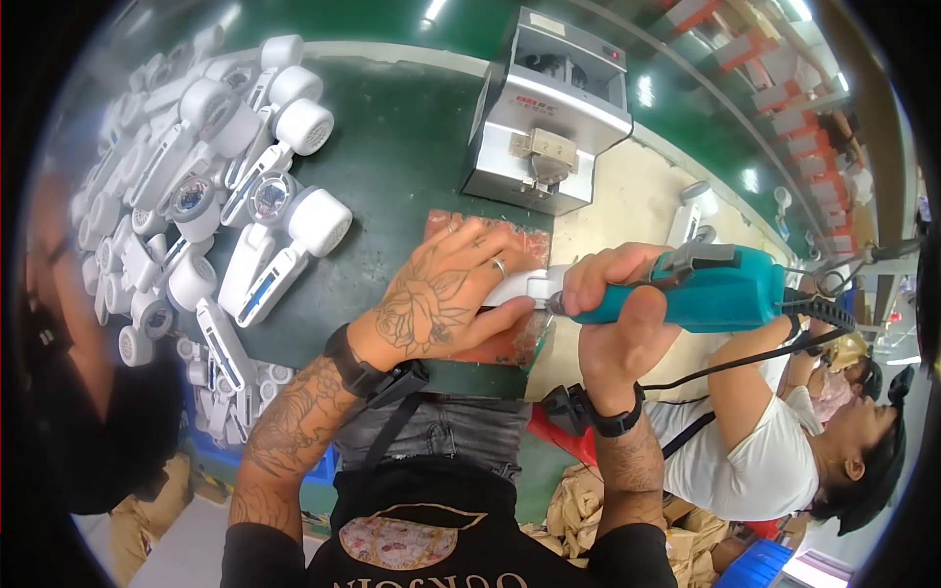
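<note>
My right hand (622, 318) is wrapped round a teal electric screwdriver (730, 291), held lying sideways. The tool's tip points left and meets the end of a white plastic part (521, 287). My left hand (431, 294) holds that part down on a worn red mat (495, 351), with the thumb on its near side and the fingers over its far side. Much of the part is hidden under my left fingers. Whether a screw sits at the tip is too small to tell.
Many white round-headed plastic units (319, 223) are heaped on the green table at left. A grey-and-black screw feeder (549, 113) stands beyond the mat. Black cable (720, 367) trails from the screwdriver. A co-worker in a white shirt (750, 446) is at right; another person (88, 421) is at left.
</note>
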A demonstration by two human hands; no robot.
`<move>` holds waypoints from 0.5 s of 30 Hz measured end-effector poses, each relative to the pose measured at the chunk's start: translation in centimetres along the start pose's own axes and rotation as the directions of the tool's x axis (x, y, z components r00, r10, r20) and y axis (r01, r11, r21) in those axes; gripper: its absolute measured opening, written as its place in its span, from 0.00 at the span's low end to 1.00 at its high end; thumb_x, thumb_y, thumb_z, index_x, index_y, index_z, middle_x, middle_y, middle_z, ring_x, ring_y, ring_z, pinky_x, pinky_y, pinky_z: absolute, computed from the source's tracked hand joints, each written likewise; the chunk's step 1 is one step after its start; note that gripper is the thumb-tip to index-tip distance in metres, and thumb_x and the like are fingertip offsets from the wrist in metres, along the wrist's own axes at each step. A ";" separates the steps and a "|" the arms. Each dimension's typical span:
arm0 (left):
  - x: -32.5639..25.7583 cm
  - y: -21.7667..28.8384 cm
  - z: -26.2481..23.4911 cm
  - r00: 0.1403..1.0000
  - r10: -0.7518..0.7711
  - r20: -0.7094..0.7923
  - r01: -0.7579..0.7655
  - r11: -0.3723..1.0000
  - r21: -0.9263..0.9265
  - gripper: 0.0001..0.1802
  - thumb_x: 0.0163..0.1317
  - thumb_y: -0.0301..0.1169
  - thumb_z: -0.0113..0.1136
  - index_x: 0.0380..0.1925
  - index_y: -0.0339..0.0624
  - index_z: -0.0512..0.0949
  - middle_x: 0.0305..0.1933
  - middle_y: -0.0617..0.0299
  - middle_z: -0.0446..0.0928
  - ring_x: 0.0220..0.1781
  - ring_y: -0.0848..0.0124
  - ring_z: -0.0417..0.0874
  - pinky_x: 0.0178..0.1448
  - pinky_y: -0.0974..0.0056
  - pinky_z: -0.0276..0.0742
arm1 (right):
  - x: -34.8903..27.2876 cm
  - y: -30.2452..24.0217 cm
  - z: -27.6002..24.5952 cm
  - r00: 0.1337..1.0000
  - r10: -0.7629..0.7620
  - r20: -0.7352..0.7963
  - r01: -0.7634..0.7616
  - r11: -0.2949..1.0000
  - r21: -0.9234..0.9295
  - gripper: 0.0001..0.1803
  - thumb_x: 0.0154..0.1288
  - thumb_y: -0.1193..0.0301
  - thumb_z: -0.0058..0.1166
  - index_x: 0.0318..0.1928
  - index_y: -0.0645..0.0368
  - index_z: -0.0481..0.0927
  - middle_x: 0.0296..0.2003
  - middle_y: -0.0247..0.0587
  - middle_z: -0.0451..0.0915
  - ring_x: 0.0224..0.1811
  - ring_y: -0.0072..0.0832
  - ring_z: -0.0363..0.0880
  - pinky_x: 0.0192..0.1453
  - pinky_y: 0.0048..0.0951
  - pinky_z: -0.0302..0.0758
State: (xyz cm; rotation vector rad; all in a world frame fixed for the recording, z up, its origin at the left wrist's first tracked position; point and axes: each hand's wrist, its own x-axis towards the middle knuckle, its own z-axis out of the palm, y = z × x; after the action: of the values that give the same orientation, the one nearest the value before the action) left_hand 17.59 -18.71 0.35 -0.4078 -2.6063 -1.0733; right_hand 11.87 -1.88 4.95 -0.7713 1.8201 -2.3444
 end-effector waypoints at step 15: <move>-1.7 3.1 -0.7 0.989 0.128 0.070 -0.143 0.939 0.312 0.16 0.51 0.39 0.67 0.38 0.46 0.79 0.48 0.59 0.80 0.52 0.61 0.81 0.55 0.58 0.73 | -2.0 -2.8 -0.5 0.974 0.135 -0.180 -0.077 0.951 0.298 0.24 0.72 0.47 0.51 0.48 0.57 0.73 0.23 0.30 0.67 0.23 0.22 0.64 0.28 0.24 0.63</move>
State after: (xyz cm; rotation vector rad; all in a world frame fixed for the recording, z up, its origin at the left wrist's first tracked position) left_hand 20.40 -17.32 2.18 -0.5320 -2.6835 -0.5929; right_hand 14.03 0.14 6.81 -0.4048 1.4829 -2.6110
